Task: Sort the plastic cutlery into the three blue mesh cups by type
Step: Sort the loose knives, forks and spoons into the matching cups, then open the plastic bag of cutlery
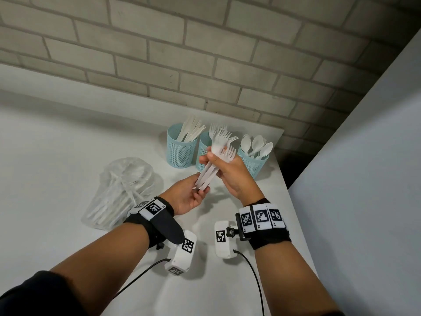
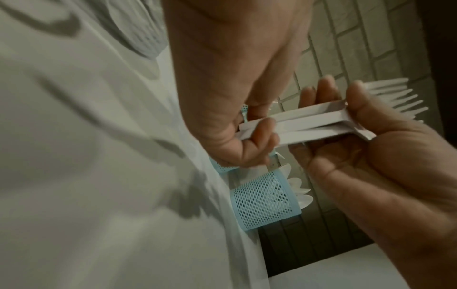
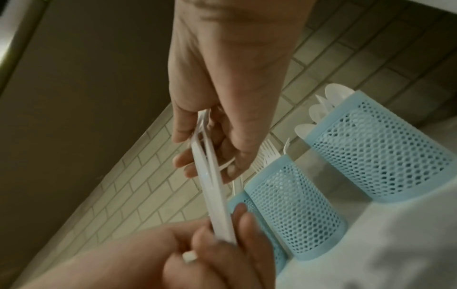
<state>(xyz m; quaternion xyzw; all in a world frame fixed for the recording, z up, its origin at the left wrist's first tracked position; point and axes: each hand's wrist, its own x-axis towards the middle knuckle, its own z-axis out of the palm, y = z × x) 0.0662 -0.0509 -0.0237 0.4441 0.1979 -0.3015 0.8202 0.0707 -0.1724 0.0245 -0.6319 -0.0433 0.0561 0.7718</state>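
Observation:
A bundle of white plastic forks (image 1: pixel 208 173) is held in the air in front of three blue mesh cups. My right hand (image 1: pixel 224 166) grips the bundle just below the tines. My left hand (image 1: pixel 193 195) pinches the handle ends from below. The left cup (image 1: pixel 181 151) holds knives, the middle cup (image 1: pixel 201 153) forks, the right cup (image 1: pixel 251 164) spoons. In the left wrist view my left hand (image 2: pixel 252 136) curls round the fork handles (image 2: pixel 311 125). In the right wrist view my right hand (image 3: pixel 210 140) holds the forks (image 3: pixel 217 197) above the middle cup (image 3: pixel 294 213).
A clear plastic bag (image 1: pixel 123 190) with more white cutlery lies on the white table (image 1: pixel 57 156) to the left of my hands. A brick wall (image 1: pixel 205 53) runs behind the cups. The table's right edge is close beside the spoon cup.

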